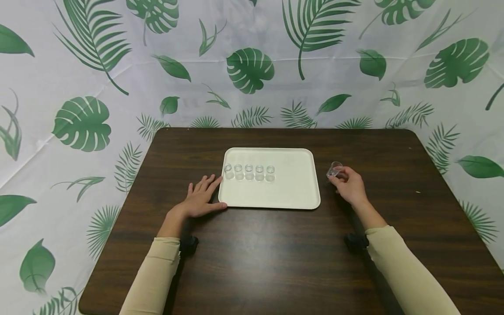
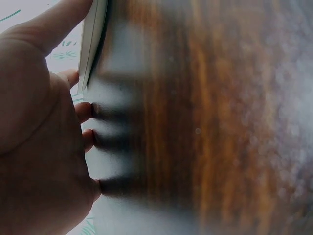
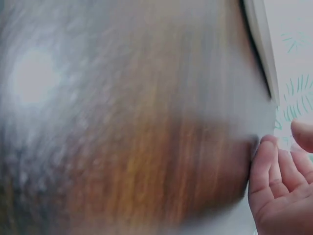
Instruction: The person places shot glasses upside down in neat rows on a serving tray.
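A cream rectangular tray (image 1: 291,188) lies on the dark wooden table. Several small clear cups (image 1: 249,172) stand on it in a row, from its left edge to past the middle. My left hand (image 1: 200,201) is spread flat at the tray's left side, thumb at the near-left corner and index fingertip at the left edge. Right of the tray, my right hand (image 1: 351,186) pinches another small clear cup (image 1: 335,167), tilted, between thumb and fingers. In the right wrist view the curled fingers (image 3: 266,171) show low over the table, and the cup is mostly hidden.
The brown table (image 1: 267,262) has rounded far corners. Behind it hangs a white cloth (image 1: 204,87) printed with green leaves. Tiny light specks mark the table at the right. A dark wrist camera (image 1: 356,242) sits at each sleeve.
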A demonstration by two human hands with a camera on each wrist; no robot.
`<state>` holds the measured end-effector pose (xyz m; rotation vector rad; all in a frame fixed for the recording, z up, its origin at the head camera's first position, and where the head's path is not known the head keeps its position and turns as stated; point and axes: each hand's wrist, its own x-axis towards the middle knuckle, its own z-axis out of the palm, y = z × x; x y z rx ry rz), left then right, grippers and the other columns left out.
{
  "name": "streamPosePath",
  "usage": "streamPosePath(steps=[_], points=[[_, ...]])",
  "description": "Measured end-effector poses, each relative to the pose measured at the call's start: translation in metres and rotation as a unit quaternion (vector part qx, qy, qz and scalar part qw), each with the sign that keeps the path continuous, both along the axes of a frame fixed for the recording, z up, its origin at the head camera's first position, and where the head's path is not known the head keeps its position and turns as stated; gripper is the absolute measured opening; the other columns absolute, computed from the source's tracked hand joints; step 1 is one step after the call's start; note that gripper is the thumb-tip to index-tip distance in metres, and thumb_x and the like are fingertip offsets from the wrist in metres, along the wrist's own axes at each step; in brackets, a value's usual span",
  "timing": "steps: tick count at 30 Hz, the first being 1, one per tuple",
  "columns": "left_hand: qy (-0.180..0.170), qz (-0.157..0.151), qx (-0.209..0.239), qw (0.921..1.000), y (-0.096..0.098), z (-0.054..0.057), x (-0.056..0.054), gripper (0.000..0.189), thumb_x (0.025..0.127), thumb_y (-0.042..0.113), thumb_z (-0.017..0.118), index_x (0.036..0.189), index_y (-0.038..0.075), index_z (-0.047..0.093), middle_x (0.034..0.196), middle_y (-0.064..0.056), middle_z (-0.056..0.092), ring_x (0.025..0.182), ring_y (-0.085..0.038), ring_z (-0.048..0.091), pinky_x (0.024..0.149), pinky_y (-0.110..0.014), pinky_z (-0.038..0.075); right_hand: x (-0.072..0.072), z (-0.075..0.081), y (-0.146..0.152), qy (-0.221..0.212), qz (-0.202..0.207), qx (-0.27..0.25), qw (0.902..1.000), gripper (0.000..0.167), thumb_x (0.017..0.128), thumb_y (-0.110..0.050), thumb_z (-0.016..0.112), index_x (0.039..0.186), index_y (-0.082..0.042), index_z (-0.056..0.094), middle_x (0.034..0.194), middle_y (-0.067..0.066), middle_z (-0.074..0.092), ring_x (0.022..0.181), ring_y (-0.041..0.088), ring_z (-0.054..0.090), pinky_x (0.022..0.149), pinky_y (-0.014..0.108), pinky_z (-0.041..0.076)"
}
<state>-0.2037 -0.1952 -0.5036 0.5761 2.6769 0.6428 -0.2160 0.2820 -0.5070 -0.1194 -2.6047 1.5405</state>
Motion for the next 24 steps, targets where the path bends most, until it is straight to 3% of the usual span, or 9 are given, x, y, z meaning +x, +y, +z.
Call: streamPosePath(steps=[3,8,14,18,24], points=[[0.006,-0.003,-0.003,1.0,0.001,0.005,0.003,0.095,0.09,0.06,0.06,0.16,0.016,0.013,0.162,-0.018,0.008,0.148,-0.041,0.0,0.107,-0.07,-0.003,0.001,0.002,-0.004,0.02,-0.013,-0.004,0.9997,0.036,0.093,-0.008,0.067,0.123,0.009,0.055,0.11,0.028,0.063,0.068,0.0,0.056,0.052,0.019,0.05],[0.009,-0.004,-0.006,0.9999,0.0,0.003,0.002,0.094,0.091,0.061,0.058,0.16,0.016,0.012,0.162,-0.018,0.007,0.147,-0.041,0.0,0.107,-0.07,-0.003,-0.002,0.011,-0.013,0.073,-0.044,-0.032,0.9958,0.034,0.09,-0.01,0.071,0.12,0.004,0.062,0.101,0.015,0.062,0.071,0.003,0.055,0.051,0.017,0.048],[0.003,-0.002,0.0,1.0,-0.001,-0.004,-0.003,0.097,0.089,0.067,0.056,0.16,0.02,0.01,0.163,-0.016,0.005,0.148,-0.039,-0.004,0.108,-0.068,-0.006,-0.004,0.022,-0.024,0.126,-0.016,-0.058,0.9902,0.035,0.086,0.0,0.072,0.119,0.007,0.065,0.109,0.02,0.057,0.076,0.001,0.058,0.055,0.014,0.049],[-0.001,-0.002,-0.006,1.0,-0.003,-0.01,-0.006,0.098,0.088,0.071,0.053,0.16,0.024,0.007,0.164,-0.011,0.002,0.149,-0.034,-0.006,0.109,-0.066,-0.007,-0.004,0.025,-0.033,0.133,0.003,-0.034,0.9905,0.033,0.084,0.003,0.073,0.116,0.007,0.067,0.106,0.019,0.054,0.077,0.002,0.061,0.059,0.014,0.051],[-0.001,-0.003,0.003,1.0,-0.002,-0.006,-0.003,0.098,0.087,0.07,0.055,0.16,0.022,0.009,0.164,-0.014,0.003,0.148,-0.037,-0.005,0.108,-0.068,-0.007,-0.004,0.029,-0.049,0.141,0.026,0.056,0.988,0.03,0.083,0.003,0.072,0.113,0.003,0.07,0.103,0.014,0.056,0.088,0.022,0.063,0.068,0.014,0.046]])
